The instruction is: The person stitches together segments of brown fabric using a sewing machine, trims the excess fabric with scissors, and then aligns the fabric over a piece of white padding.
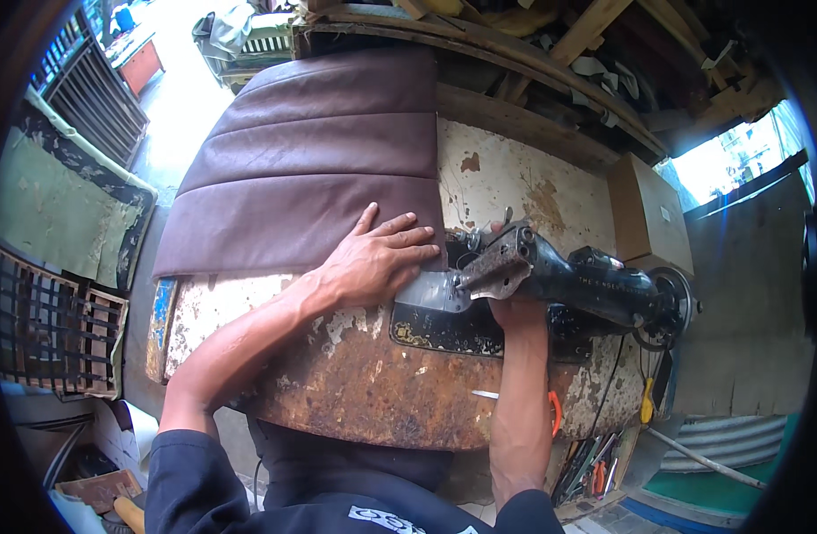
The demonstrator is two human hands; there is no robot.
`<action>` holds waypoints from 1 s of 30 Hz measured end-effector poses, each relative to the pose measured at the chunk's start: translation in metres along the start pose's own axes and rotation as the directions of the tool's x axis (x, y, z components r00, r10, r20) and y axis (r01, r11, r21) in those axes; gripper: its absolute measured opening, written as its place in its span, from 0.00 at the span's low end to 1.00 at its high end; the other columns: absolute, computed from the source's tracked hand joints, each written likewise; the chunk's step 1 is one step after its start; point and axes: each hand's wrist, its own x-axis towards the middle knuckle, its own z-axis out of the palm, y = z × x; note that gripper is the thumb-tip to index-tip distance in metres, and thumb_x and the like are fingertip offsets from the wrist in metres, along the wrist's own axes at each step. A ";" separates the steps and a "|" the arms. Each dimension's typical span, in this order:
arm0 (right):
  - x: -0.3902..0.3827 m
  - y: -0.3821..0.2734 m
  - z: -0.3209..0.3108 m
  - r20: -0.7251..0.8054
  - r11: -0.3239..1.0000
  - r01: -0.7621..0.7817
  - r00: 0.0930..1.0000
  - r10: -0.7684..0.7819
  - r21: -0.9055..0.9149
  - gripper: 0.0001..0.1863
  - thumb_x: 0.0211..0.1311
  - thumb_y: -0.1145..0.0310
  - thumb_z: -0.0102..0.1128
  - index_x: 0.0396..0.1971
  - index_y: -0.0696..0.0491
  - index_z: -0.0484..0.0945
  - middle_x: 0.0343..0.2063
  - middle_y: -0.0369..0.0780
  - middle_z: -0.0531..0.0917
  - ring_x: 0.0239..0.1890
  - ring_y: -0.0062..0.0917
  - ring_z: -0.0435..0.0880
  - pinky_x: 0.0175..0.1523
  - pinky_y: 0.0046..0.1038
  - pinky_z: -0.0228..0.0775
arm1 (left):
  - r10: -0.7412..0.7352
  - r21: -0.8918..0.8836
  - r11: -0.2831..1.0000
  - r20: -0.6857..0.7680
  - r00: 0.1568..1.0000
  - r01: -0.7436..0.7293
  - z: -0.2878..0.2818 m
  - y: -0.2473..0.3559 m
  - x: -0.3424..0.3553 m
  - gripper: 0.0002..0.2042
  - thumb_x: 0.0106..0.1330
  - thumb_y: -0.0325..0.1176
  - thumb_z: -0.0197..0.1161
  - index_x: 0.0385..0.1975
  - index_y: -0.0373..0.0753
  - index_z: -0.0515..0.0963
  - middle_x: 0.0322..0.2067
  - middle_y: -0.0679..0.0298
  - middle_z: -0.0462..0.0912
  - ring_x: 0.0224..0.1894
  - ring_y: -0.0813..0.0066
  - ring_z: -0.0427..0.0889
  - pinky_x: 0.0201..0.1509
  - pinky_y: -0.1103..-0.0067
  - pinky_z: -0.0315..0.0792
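A large maroon leather-like panel [310,147] with stitched seams lies across the worn table, its right edge by the needle end of a black sewing machine [586,289]. My left hand [377,254] rests flat on the panel's near right corner, fingers spread toward the machine. My right hand [513,311] reaches under the machine's arm. The machine's head hides most of that hand, and only a fingertip shows behind it, so its grip is not visible. A metal plate [435,291] sits on the machine's bed, just in front of the panel's edge.
Orange-handled scissors [555,414] lie partly under my right forearm. A yellow-handled tool [647,400] is at the table's right edge, above a tray of hand tools [595,467]. A cardboard box [648,209] stands behind the machine. Wooden frames [52,320] stand at left.
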 end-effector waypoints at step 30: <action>-0.143 -0.138 0.087 -0.131 0.268 0.106 0.667 -0.734 -0.958 0.11 0.75 0.62 0.62 0.43 0.55 0.84 0.30 0.30 0.82 0.19 0.05 0.63 0.20 0.13 0.52 | -0.375 0.093 0.911 -0.219 0.901 0.402 -0.047 -0.059 -0.103 0.20 0.73 0.43 0.61 0.64 0.54 0.78 0.70 0.67 0.73 0.77 0.65 0.63 0.81 0.48 0.43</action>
